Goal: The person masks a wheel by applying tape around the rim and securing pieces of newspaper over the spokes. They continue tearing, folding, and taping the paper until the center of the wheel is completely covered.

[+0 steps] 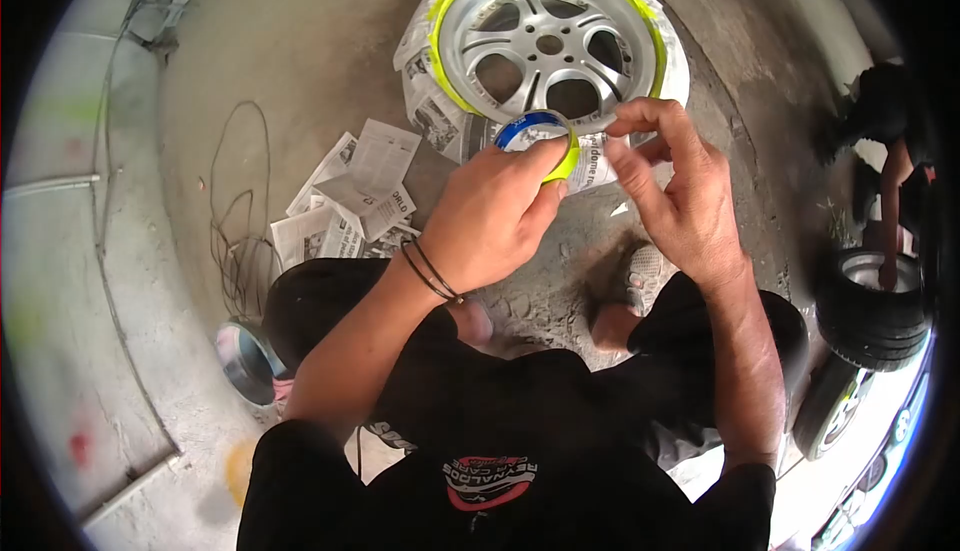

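My left hand (500, 213) is wrapped around a roll of yellow-green masking tape (572, 158) with a blue inner core, held above the lower edge of a wheel. To its right, my right hand (680, 176) has thumb and index fingertips brought close together in a pinch; whether a tape end is between them is too small to tell. Beyond both hands lies a silver wheel rim (549, 45) on the floor. Yellow-green tape (660, 36) runs around its lip, and newspaper (432, 101) covers the tyre around it.
Loose newspaper sheets (372, 166) lie left of the wheel. A thin wire (240, 241) coils on the floor beside a metal can (243, 359). At right, another person's arm (890, 206) reaches to a tyre (868, 306), with another wheel (835, 411) below.
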`<state>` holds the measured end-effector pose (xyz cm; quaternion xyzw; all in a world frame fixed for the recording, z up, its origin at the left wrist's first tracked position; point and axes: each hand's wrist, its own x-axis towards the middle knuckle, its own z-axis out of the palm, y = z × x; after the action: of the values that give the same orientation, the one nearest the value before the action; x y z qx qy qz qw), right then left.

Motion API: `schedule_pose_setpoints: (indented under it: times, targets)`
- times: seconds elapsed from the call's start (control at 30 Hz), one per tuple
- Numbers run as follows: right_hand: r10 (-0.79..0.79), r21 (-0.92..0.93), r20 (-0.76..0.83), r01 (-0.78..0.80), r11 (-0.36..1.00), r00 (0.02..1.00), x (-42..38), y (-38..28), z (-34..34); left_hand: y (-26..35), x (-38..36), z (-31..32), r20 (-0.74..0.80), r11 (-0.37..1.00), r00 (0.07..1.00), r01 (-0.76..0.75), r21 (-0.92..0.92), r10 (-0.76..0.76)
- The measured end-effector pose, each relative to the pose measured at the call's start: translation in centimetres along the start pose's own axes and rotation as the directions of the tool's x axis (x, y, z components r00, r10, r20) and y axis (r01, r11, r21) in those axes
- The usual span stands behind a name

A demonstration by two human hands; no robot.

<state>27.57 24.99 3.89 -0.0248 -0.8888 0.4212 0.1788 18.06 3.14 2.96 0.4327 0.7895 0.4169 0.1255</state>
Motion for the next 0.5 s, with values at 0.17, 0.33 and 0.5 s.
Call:
schedule_pose_setpoints:
  times: [0.17, 0.33, 0.5]
  targets:
    - [-0.146, 0.054, 0.016, 0.144, 0.988, 0.989, -0.1, 0.5, 1.9, 0.1, -0.1, 0.6, -0.064, 0.998, 0.996, -0.061, -0.008, 0.060]
    - [-0.284, -0.020, -0.151, 0.284, 0.959, 0.947, 3.2, -0.6, -0.1, 2.4, 3.0, -2.2, -0.014, 0.994, 0.994, -0.106, -0.030, 0.106]
    - [-0.212, 0.185, -0.222, 0.255, 0.949, 0.952, 5.6, -1.0, -3.8, 7.4, 4.6, -5.7, -0.062, 0.894, 0.964, -0.263, -0.362, 0.258]
